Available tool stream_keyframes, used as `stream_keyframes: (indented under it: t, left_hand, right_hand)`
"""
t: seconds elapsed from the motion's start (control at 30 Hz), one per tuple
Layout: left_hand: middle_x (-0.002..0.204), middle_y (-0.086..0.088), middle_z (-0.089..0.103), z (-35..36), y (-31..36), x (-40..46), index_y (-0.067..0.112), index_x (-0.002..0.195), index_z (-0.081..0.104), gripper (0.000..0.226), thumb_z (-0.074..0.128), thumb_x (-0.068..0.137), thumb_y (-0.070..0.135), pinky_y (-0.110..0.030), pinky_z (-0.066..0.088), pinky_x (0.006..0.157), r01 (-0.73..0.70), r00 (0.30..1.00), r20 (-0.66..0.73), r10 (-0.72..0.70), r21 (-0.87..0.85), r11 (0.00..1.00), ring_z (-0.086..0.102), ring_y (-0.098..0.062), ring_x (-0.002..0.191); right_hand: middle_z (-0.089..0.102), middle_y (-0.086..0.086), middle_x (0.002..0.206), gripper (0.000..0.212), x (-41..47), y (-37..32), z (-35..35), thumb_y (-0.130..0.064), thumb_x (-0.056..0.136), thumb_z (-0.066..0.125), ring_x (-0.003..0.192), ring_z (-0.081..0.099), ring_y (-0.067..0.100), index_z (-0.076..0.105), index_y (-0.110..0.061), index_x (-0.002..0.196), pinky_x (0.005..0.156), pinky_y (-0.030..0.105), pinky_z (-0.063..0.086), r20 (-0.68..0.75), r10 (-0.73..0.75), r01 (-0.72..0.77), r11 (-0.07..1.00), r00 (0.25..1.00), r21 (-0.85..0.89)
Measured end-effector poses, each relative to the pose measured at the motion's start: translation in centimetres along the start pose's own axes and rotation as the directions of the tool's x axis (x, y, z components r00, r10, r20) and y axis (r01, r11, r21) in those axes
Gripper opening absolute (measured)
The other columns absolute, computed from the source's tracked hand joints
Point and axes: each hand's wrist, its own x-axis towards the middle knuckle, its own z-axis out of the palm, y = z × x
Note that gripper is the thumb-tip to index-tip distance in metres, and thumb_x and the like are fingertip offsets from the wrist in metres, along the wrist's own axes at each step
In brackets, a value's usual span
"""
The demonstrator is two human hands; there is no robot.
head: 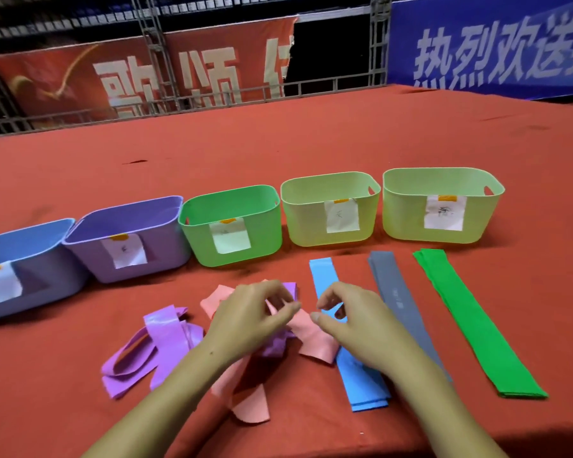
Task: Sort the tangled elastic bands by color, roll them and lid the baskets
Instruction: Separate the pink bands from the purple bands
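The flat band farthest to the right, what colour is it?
Bright green, seen best in the head view, lying straight beside the grey band.

Five open baskets in a row on the red-covered bench (311, 133): blue basket (24, 259), purple basket (129, 239), green basket (232, 226), two pale yellow-green baskets (331, 209) (442, 206), each paper-labelled. In front, flat and side by side: blue band (361, 381), grey band (407, 312), green band (470, 319). Tangled purple bands (159, 342) and pink bands (315, 338) under the left hand (252, 312) and right hand (354, 319), fingers curled, grip on the pink unclear.
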Motion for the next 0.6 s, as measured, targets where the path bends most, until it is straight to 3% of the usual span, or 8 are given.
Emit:
stream_keyframes:
  t: [0.13, 0.23, 0.43, 0.6]
  left_hand:
    - [0.090, 0.033, 0.068, -1.0, -2.5, -3.0, 0.040, 0.101, 0.068, 0.051, 0.066, 0.075, 0.083, -0.033, 0.054, 0.075, 0.012, 0.984, 0.173, -0.043, 0.173, 0.985, 0.061, 0.007, 0.086]
    - [0.099, 0.024, 0.062, -0.6, -3.4, -4.1, 0.040, 0.109, 0.065, 0.059, 0.071, 0.071, 0.084, -0.036, 0.052, 0.078, -0.021, 0.979, 0.201, -0.029, 0.240, 0.971, 0.055, 0.002, 0.099]
    - [0.107, 0.014, 0.065, -0.6, -4.6, -4.6, 0.038, 0.109, 0.070, 0.031, 0.059, 0.094, 0.062, -0.037, 0.052, 0.071, -0.022, 0.996, 0.090, -0.007, 0.312, 0.950, 0.061, -0.007, 0.108]
    - [0.086, 0.012, 0.066, -1.4, -6.9, -4.6, 0.029, 0.093, 0.073, 0.026, 0.059, 0.092, 0.050, -0.038, 0.052, 0.066, 0.078, 0.995, -0.081, -0.066, 0.156, 0.985, 0.065, -0.014, 0.085]
  right_hand:
    - [0.065, -0.008, 0.122, 0.033, 0.9, -2.1, 2.8, -0.053, 0.092, 0.065, 0.119, 0.059, 0.021, 0.056, -0.036, 0.119, 0.092, 0.039, 0.051, 0.078, 0.032, -0.009, 0.959, 0.996, -0.284]
    - [0.064, -0.002, 0.127, 0.041, 1.5, -2.9, 4.4, -0.049, 0.093, 0.066, 0.125, 0.056, 0.029, 0.053, -0.031, 0.128, 0.093, 0.041, 0.050, 0.101, 0.084, -0.035, 0.911, 0.991, -0.410]
    - [0.066, 0.002, 0.123, 0.035, 2.8, -3.3, 5.7, -0.040, 0.094, 0.065, 0.121, 0.060, 0.032, 0.054, -0.025, 0.123, 0.089, 0.041, 0.053, 0.075, 0.153, -0.096, 0.863, 0.985, -0.496]
    - [0.071, -0.005, 0.120, 0.027, 3.5, -4.0, 6.4, -0.041, 0.097, 0.058, 0.119, 0.061, 0.028, 0.062, -0.031, 0.121, 0.087, 0.040, 0.051, 0.057, 0.107, -0.076, 0.913, 0.993, -0.400]
